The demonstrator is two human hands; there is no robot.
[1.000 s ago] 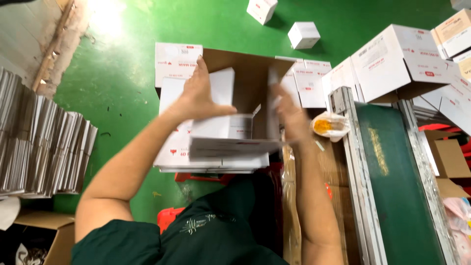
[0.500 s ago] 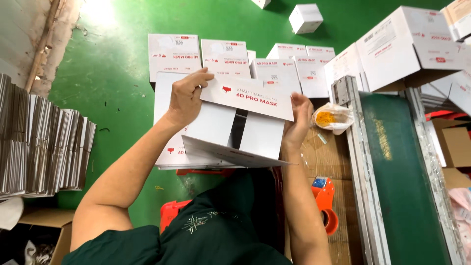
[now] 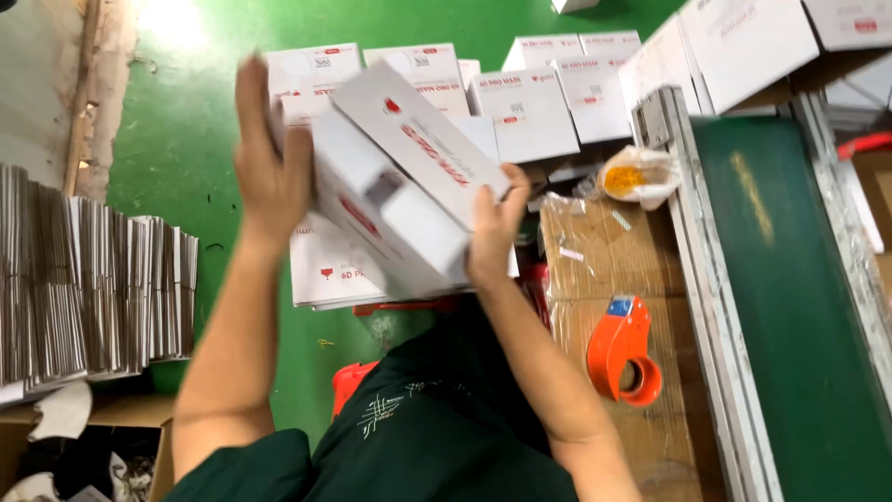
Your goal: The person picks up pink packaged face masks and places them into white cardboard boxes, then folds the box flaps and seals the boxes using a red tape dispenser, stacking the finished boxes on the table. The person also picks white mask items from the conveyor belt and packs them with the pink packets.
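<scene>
1. Two hands grasping one white carton (image 3: 400,186), tilted, above the green floor (image 3: 177,139): left hand (image 3: 269,167) flat against its left end, right hand (image 3: 492,228) gripping its lower right edge.
2. Beneath: stacked flat white cartons (image 3: 325,270).
3. Right: orange tape dispenser (image 3: 623,351) on cardboard.

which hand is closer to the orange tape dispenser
Right. The right hand grips the white carton's near edge, up and left of the orange tape dispenser. The left hand holds the carton's far side, farther left.
</scene>
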